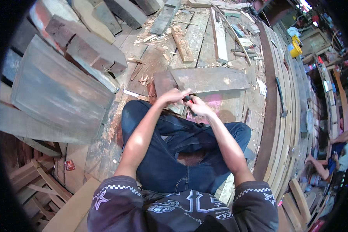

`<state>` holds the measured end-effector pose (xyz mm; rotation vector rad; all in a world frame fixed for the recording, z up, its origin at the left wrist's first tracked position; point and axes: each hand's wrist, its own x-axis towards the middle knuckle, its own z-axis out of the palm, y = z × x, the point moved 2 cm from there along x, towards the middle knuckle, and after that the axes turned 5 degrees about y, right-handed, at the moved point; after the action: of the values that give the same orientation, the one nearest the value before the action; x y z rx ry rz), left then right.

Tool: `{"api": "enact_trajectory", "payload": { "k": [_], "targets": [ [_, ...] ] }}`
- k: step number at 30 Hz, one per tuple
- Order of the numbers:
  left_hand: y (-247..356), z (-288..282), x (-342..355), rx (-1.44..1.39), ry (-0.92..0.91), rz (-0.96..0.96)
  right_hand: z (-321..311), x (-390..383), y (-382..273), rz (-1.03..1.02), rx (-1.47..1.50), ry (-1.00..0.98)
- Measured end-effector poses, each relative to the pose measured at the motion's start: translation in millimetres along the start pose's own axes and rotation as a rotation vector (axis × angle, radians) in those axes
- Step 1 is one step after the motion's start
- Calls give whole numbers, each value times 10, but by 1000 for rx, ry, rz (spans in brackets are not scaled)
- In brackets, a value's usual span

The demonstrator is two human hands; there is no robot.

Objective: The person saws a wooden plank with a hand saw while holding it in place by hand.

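Apparently working black-and-red hand tool (188, 99) near long grey wooden board (220, 80) | clamping right hand (200, 106) fingers on tool; cannot tell left hand (173, 96) closure | next: needs steady grip

tool handle (187, 99): black, red | plank (222, 79): grey-brown | jeans (158, 164): dark blue (paler stitching (188, 171)) | sleeves (118, 199): dark, white-checkered

Board (220, 80) crosswise on plank floor (200, 29), before legs (162, 162); left hand (174, 96) at near edge, right hand (199, 105) beside, tool (187, 99) between. Chunk (183, 44), strip (219, 36) beyond. Panel (62, 92) left, beam (91, 48) past it. Right: planks (276, 143), hammer (281, 96) on top, bucket (295, 48) farther ahead.
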<state>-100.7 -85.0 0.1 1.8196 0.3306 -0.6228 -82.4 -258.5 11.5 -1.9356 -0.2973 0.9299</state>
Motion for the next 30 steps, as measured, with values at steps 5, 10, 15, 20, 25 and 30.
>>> {"api": "enact_trajectory", "payload": {
  "k": [5, 10, 15, 20, 25, 30],
  "targets": [
    [-56, -439, -120, -117, 254, 46, -258, 182, 137, -74, -5, -72],
    [-736, -877, 53, 470, 754, -43, -281, 123, -69, 3, 39, 73],
    [-175, -503, -45, 562, 536, -227, -361, 184, 118, -54, -105, 204],
    [-62, -456, -375, 243, 663, 14, -306, 204, 3, -111, -110, 204],
    [-268, -580, -157, 238, 673, 135, -210, 110, -160, -66, -214, 312],
    [-203, -505, 2, 77, 545, 359, -120, 7, -247, -171, -341, 436]
  ]
}}
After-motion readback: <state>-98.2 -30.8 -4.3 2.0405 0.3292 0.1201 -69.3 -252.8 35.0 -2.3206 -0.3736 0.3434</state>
